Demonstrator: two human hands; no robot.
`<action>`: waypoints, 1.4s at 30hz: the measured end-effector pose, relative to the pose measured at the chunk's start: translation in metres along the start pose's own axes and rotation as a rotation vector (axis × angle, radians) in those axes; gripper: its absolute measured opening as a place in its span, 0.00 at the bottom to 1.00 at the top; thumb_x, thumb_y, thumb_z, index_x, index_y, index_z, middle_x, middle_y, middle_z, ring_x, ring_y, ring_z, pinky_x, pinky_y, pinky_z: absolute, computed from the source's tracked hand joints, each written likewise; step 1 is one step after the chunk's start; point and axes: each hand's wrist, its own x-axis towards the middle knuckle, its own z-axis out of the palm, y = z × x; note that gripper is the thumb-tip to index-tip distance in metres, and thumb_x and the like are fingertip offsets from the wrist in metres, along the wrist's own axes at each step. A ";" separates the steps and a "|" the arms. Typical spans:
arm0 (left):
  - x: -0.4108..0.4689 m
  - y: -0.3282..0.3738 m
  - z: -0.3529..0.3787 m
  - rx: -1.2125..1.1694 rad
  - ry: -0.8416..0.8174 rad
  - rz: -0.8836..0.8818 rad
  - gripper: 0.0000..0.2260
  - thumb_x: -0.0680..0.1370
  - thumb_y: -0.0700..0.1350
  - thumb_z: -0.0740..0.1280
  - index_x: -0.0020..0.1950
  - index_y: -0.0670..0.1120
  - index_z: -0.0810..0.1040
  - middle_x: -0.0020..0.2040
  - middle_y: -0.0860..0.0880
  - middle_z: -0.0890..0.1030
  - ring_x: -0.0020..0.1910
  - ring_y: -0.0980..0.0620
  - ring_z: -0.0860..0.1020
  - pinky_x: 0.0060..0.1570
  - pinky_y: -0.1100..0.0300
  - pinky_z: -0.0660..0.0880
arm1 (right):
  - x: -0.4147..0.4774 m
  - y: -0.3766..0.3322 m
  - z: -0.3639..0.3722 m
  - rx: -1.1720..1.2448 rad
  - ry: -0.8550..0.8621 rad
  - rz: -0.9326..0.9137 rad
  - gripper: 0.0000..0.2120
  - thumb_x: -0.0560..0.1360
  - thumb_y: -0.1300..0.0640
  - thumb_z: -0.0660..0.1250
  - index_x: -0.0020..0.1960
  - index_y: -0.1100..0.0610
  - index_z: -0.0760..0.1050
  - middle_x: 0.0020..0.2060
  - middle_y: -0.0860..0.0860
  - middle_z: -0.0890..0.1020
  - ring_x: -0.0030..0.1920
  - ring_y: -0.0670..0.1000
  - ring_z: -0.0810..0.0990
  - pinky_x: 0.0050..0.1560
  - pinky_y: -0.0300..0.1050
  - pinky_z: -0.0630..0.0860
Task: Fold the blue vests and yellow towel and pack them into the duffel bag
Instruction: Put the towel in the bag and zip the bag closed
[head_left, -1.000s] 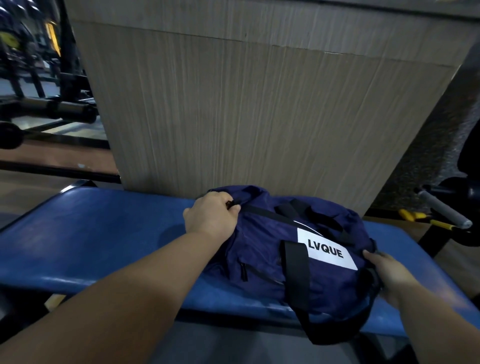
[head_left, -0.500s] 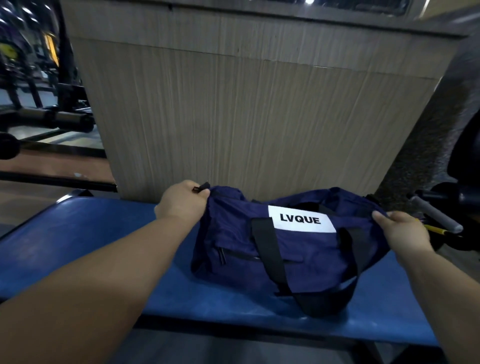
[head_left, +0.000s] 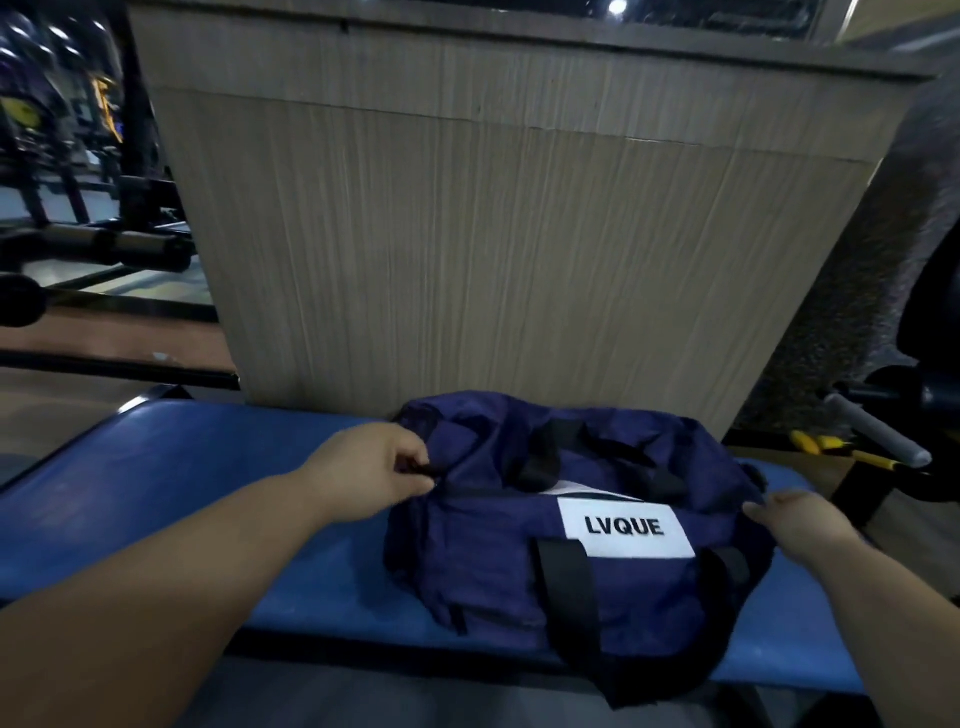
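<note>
Duffel bag — lengthwise along bench

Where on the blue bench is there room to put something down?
The bench is bare from its left end to the duffel bag; the left hand reaches over it. The right half is crowded: bag and right hand.

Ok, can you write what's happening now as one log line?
left hand: pinches black tab at bag end | right hand: at bag's other end, grip unclear | bag: on bench | vests, towel: unseen
</note>
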 end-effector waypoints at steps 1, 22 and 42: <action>-0.004 0.001 -0.001 0.089 -0.053 0.034 0.06 0.73 0.56 0.70 0.44 0.55 0.80 0.45 0.57 0.79 0.46 0.56 0.77 0.51 0.57 0.73 | 0.002 0.001 0.001 -0.009 0.014 0.018 0.08 0.78 0.56 0.63 0.51 0.60 0.76 0.46 0.60 0.80 0.46 0.59 0.78 0.49 0.48 0.74; 0.013 0.033 -0.005 0.131 -0.285 -0.068 0.16 0.64 0.65 0.64 0.44 0.57 0.73 0.46 0.58 0.77 0.47 0.55 0.76 0.47 0.56 0.74 | -0.063 -0.044 0.015 0.073 -0.283 -0.871 0.20 0.69 0.62 0.69 0.30 0.37 0.78 0.38 0.31 0.82 0.55 0.32 0.76 0.75 0.43 0.44; -0.006 0.090 0.072 -0.054 -0.281 0.502 0.38 0.76 0.38 0.56 0.74 0.64 0.37 0.65 0.49 0.76 0.70 0.53 0.67 0.75 0.55 0.49 | 0.009 -0.071 0.042 -0.342 0.018 -0.561 0.22 0.81 0.48 0.55 0.74 0.49 0.63 0.73 0.50 0.67 0.75 0.52 0.60 0.73 0.52 0.57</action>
